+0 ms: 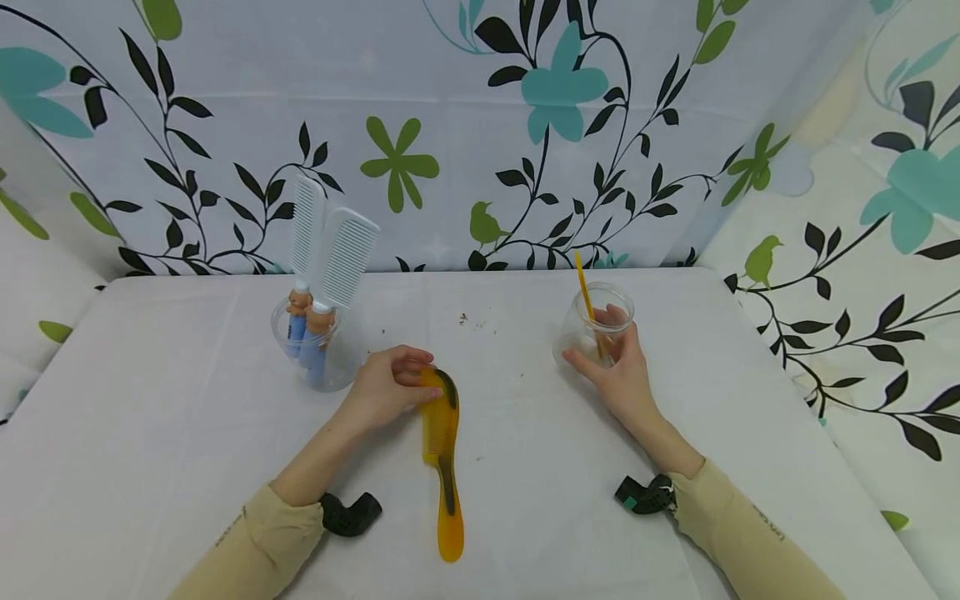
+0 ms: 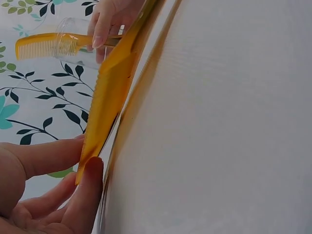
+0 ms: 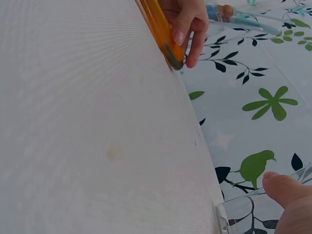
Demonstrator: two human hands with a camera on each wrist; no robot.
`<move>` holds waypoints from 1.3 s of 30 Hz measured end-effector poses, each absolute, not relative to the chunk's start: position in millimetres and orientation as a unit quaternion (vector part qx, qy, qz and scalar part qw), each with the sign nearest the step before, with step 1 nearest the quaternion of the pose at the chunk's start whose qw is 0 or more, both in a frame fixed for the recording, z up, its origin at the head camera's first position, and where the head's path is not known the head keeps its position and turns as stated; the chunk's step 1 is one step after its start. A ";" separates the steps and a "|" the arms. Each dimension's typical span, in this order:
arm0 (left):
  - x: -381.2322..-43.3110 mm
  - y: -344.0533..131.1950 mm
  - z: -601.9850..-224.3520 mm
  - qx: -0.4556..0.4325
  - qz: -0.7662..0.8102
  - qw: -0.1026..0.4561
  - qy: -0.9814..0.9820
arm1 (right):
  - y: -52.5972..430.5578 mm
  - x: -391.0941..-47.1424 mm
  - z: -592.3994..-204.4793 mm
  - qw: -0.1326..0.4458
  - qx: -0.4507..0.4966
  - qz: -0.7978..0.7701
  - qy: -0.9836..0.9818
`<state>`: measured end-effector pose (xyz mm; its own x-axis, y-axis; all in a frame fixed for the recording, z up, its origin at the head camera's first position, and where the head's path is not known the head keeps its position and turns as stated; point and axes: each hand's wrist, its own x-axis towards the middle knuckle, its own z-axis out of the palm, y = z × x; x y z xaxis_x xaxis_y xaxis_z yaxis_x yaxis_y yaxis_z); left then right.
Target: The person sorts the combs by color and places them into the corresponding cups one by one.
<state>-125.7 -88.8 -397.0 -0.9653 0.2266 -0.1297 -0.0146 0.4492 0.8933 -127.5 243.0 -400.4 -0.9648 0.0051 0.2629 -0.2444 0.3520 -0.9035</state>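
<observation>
My left hand [image 1: 386,387] pinches the head of an amber comb [image 1: 443,442] with dark streaks, between thumb and fingers. The comb's rounded handle points towards me, low over the table; I cannot tell if it is slightly raised. In the left wrist view, its teeth edge [image 2: 92,107] faces the backdrop. At the right, my right hand [image 1: 626,367] grips a clear jar [image 1: 566,333] from the side. A second amber comb [image 1: 583,283] stands tilted inside it, toothed end up, as the left wrist view shows. The right wrist view shows my right thumb [image 3: 285,190] against the jar.
A clear container [image 1: 333,371] at the left back holds a pale blue wide comb [image 1: 348,258] and a slimmer pale blue comb [image 1: 306,225], with bear figures on their handles. White cloth covers the table [image 1: 525,500]. A leaf-patterned backdrop [image 1: 300,75] stands behind; small crumbs lie mid-table.
</observation>
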 end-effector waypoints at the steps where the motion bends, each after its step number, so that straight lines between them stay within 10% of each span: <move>1: -126.0 -88.9 -397.0 0.064 0.526 0.118 0.840 | 243.0 -127.6 -400.5 0.110 0.073 0.564 -0.815; 39: -123.0 -88.7 -387.0 0.013 0.626 0.195 0.755 | 242.9 -127.4 -398.6 0.107 0.072 0.567 -0.814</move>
